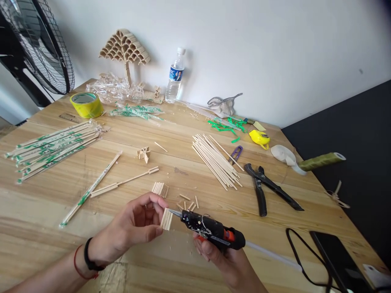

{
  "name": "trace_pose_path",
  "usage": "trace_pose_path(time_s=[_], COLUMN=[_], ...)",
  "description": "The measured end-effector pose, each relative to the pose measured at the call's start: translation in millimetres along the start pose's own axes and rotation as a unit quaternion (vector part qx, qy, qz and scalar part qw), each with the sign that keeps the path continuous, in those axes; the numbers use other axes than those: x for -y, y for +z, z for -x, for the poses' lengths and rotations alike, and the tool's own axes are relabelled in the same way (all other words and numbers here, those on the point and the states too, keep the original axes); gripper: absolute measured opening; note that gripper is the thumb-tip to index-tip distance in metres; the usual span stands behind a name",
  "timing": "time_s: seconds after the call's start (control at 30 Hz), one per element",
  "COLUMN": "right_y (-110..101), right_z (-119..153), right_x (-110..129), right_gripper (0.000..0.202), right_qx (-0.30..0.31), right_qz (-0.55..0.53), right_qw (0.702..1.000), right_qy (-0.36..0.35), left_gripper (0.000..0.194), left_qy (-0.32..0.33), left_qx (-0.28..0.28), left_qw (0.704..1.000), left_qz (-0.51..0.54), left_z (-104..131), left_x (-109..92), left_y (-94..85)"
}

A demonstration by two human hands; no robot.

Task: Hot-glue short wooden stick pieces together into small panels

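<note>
Between thumb and fingers, my left hand (142,221) pinches a small panel of short wooden sticks (166,219) standing side by side. My right hand (221,260) is wrapped round a black hot glue gun (210,230) with an orange trigger. The gun's metal nozzle points left, at the top of the panel; whether it touches cannot be told. A clear glue stick (271,255) sticks out of the gun's rear. Just beyond my left hand lies another small stick panel (159,189), and short cut sticks (191,203) are scattered behind the nozzle.
A bundle of long sticks (215,160), black cutters (259,183) and a phone (340,260) lie centre to right. Wrapped chopsticks (58,148) and yellow tape (87,105) are at left. A bottle (175,77) and a stick-built tree (124,49) stand near the wall.
</note>
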State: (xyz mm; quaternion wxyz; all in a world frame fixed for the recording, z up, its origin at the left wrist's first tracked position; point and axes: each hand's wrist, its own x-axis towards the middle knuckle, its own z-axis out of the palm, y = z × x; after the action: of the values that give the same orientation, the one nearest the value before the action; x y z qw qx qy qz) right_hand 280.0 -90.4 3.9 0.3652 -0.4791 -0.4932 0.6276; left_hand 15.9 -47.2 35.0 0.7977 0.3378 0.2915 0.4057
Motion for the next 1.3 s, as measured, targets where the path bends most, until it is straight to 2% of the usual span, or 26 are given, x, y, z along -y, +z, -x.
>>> trace_pose_path(time_s=[0.33,0.63,0.77,1.03,1.3], right_y=[0,6,5,2,3], right_z=[2,4,2,-1,0], right_x=[3,9,14,16,17], right_gripper=[0.046,0.053,0.053,0.051,0.052], right_qx=[0.001,-0.007,0.011,0.057,0.066], right_qz=[0.006,-0.014,-0.032,-0.068,-0.073], right_qw=[1.000,0.997,0.997,0.993,0.991], right_qy=[0.023,0.074,0.076,0.083,0.089], left_gripper=[0.032,0.031,0.031,0.032,0.033], left_qy=[-0.044,-0.037,-0.035,-0.007,-0.024], left_qx=[-0.010,-0.038,-0.042,-0.011,-0.025], left_qw=[0.999,0.999,0.998,1.000,0.999], left_qz=[-0.004,-0.005,-0.011,-0.013,-0.029], left_z=[2,3,3,2,1], left_x=[1,2,1,10,2], left_y=[-5.2,-3.3,-3.2,-10.4,-5.0])
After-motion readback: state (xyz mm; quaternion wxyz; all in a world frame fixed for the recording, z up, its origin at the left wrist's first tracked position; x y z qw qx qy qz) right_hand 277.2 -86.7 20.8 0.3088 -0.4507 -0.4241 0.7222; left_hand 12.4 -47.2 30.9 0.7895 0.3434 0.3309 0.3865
